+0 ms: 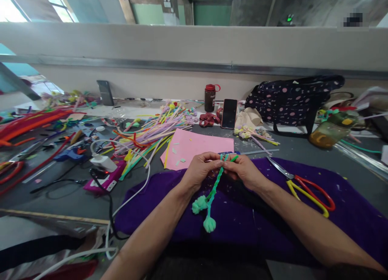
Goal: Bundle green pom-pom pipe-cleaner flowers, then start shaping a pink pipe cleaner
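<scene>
Between both hands is a twisted green pipe-cleaner stem (215, 187). Two fluffy mint-green pom-pom blossoms (209, 224) hang from its lower end over a purple cloth (236, 223). My left hand (203, 167) pinches the stem near its top. My right hand (241, 169) closes around the upper end beside it, where a short green tip pokes out to the right. The fingertips of the two hands nearly meet, so part of the stem's top is hidden. Scissors (298, 183) with red and yellow handles rest on the cloth to the right.
Behind the hands lies a pink sheet (200, 144), with a pile of pastel pipe cleaners (163, 122) beyond it. A phone (228, 113), a dark bottle (209, 98) and a dotted bag (291, 102) stand at the back. A pink power strip (106, 181) with cables sits left.
</scene>
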A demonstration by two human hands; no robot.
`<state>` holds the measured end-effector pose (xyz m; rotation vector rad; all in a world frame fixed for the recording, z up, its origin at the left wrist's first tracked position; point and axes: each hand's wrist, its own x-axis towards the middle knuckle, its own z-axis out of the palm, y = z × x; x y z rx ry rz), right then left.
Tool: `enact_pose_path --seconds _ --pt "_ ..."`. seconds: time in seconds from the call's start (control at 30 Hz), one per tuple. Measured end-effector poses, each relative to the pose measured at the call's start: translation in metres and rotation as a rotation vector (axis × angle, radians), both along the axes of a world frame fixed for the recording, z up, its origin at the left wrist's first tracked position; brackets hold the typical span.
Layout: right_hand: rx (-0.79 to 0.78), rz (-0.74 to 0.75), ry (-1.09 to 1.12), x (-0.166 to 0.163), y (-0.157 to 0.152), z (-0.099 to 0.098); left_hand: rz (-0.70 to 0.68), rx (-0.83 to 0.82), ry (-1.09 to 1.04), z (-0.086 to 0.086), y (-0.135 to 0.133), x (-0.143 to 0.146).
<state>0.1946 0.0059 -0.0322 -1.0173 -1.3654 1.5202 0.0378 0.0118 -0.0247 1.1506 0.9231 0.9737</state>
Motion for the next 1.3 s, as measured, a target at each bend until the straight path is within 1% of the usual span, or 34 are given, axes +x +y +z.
enact_pose_path --seconds 0.07,0.13,0.27,0.43,0.5,0.6,0.7,0.87,0.93,1.03,1.1,1.13,1.23,1.3 --pt "-0.027 0.0 0.008 0.0 0.0 -0.001 -0.018 -0.04 -0.035 -0.002 0.001 0.0" --pt "-0.05 -0.002 0.027 0.0 0.001 -0.001 -0.024 -0.046 -0.075 -0.004 0.002 0.001" --pt "-0.081 -0.012 0.049 0.001 0.003 -0.003 0.036 -0.042 -0.137 -0.005 0.003 0.003" --pt "-0.042 -0.035 0.029 0.001 0.003 -0.002 0.036 -0.03 -0.056 -0.002 0.002 0.003" --pt "-0.027 -0.061 0.028 0.001 0.002 -0.001 -0.011 -0.049 -0.018 -0.002 0.002 0.003" --pt "0.009 -0.102 0.017 0.001 0.001 0.001 -0.136 -0.144 0.008 -0.005 0.002 0.002" --pt "0.054 -0.119 -0.007 0.001 0.001 0.001 -0.181 -0.225 -0.025 -0.008 0.003 0.001" --pt "0.085 -0.146 -0.027 0.0 0.0 0.001 -0.186 -0.294 -0.117 -0.009 0.003 0.003" --pt "0.088 -0.15 -0.017 -0.001 0.0 0.0 -0.168 -0.298 -0.128 -0.008 0.004 0.004" --pt "0.111 -0.118 -0.026 0.0 0.0 0.0 -0.12 -0.281 -0.166 -0.007 0.005 0.003" --pt "0.175 -0.112 -0.077 0.001 0.001 -0.001 -0.101 -0.272 -0.191 -0.006 0.006 0.001" --pt "0.24 -0.133 -0.12 0.003 0.001 -0.001 -0.098 -0.27 -0.198 -0.006 0.006 0.0" --pt "0.538 -0.21 -0.288 0.008 0.004 0.0 -0.106 -0.274 -0.203 -0.005 0.007 -0.002" --pt "0.699 -0.215 -0.363 0.013 0.006 0.002 -0.119 -0.283 -0.198 -0.005 0.007 -0.003"
